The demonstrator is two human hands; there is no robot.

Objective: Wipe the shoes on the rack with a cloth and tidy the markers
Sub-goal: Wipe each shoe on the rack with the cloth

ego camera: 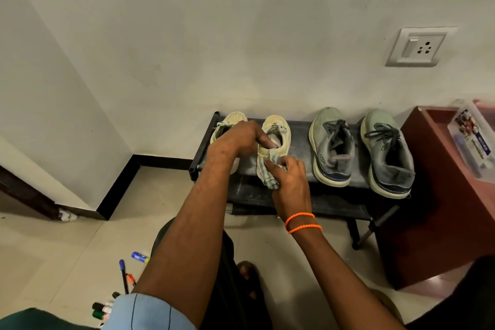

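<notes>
On the top shelf of the black shoe rack (pixel 300 126), against the wall, four shoes sit in a row: a cream pair at the left, a grey-green pair of trainers (pixel 359 147) at the right. Your left hand (pixel 235 139) steadies the inner cream shoe (pixel 276 131), its thumb hooked into the opening and the fingers curled around the collar. Your right hand (pixel 288 177) pinches a pale striped cloth (pixel 267 171) against that shoe's heel and near side.

To wipe well, keep the left hand's hold firm so the shoe does not slide on the shelf. Draw the cloth in long passes from heel toward toe, folding it to a clean face as it dirties. The heel looks stained, so it likely needs more pressure. Turn the shoe with the left hand to reach the far side rather than stretching over it.

The other cream shoe (pixel 230 120) sits partly hidden behind your left hand.

The markers (pixel 104 308) lie scattered on the tiled floor at lower left, beside your knee, not yet tidied. A clear plastic box (pixel 471 136) rests on the red-brown cabinet (pixel 428 195) at the right.
</notes>
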